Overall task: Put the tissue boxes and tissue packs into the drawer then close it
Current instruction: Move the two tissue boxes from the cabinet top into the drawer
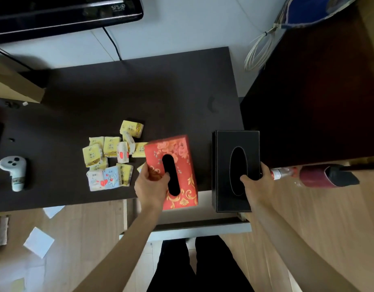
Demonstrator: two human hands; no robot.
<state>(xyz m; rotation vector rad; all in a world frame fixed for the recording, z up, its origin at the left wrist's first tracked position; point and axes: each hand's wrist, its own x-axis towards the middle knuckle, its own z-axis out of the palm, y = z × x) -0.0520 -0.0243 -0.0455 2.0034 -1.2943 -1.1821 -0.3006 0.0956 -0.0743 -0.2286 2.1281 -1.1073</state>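
My left hand [151,185] grips a red flowered tissue box [177,157] by its near left side, thumb hooked at the black slot. My right hand [259,184] holds a black leather tissue box [226,144] at its near right side, thumb in the oval opening. Both boxes overhang the front edge of the dark table [139,91], above the open drawer [203,228] below. Several small yellow and white tissue packs [108,157] lie in a loose pile on the table, left of the red box.
A white controller [14,171] lies at the table's left. A monitor [61,13] stands at the back left. A dark cabinet [308,102] rises on the right, with a red-and-black tool [321,175] below it. Paper scraps [39,242] lie on the wooden floor.
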